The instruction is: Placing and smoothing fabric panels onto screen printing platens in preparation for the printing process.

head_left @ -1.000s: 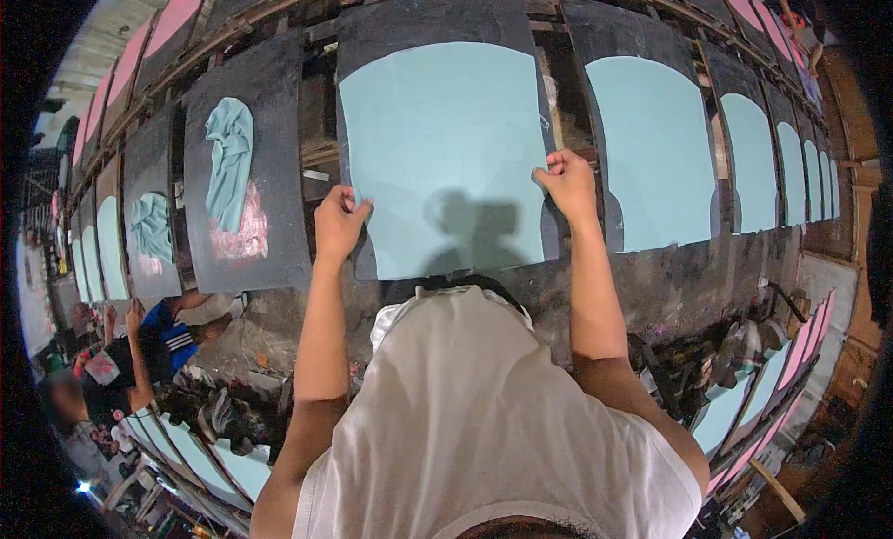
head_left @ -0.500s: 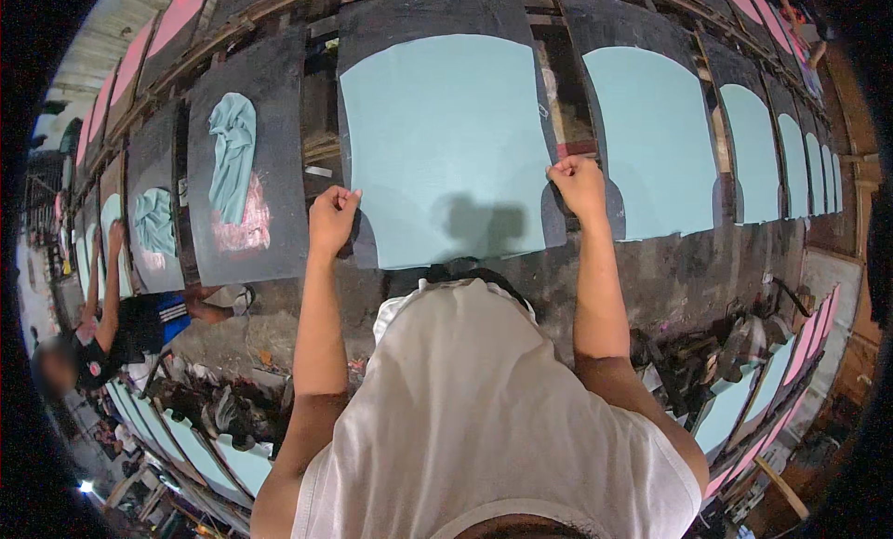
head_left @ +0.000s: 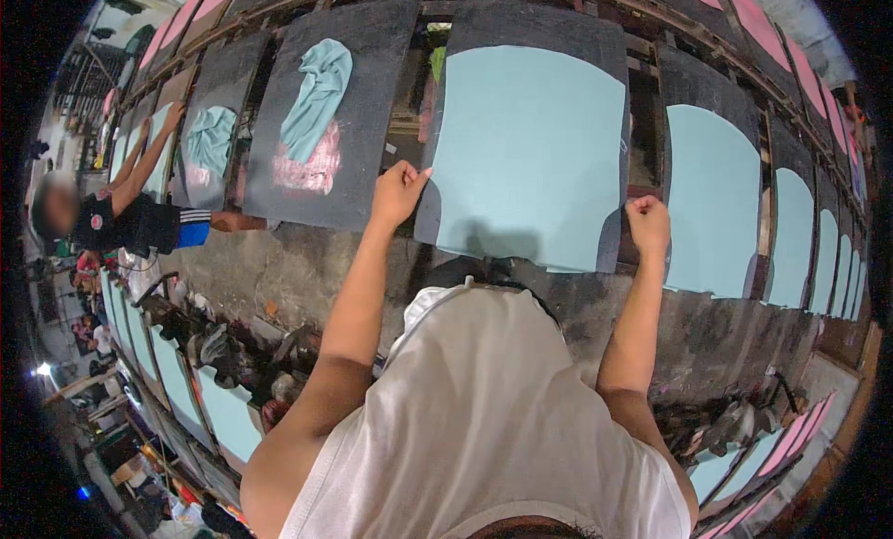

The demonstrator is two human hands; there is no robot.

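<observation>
A light blue-green fabric panel (head_left: 530,148) lies flat on a dark board (head_left: 535,23), its top edge curved and its lower corners cut in. My left hand (head_left: 400,195) has thumb and forefinger pinched at the panel's left edge, where the side meets the corner cut. At the opposite edge my right hand (head_left: 649,225) is closed, fingertips together beside the matching corner; whether they grip cloth there is too small to tell. Left of my left hand, a crumpled blue-green cloth (head_left: 316,97) rests on another dark board (head_left: 367,83), above a pink smeared patch (head_left: 312,162).
Further boards carry another crumpled cloth (head_left: 210,137) to the left and flat panels (head_left: 712,199) to the right. A person in dark clothes (head_left: 126,218) reaches over boards at far left. Behind me runs a second row of panels (head_left: 177,376) along the concrete floor (head_left: 279,269).
The view has swung left, so the boards appear further right. Both my hands remain at the panel's side edges. The person at left shows more fully.
</observation>
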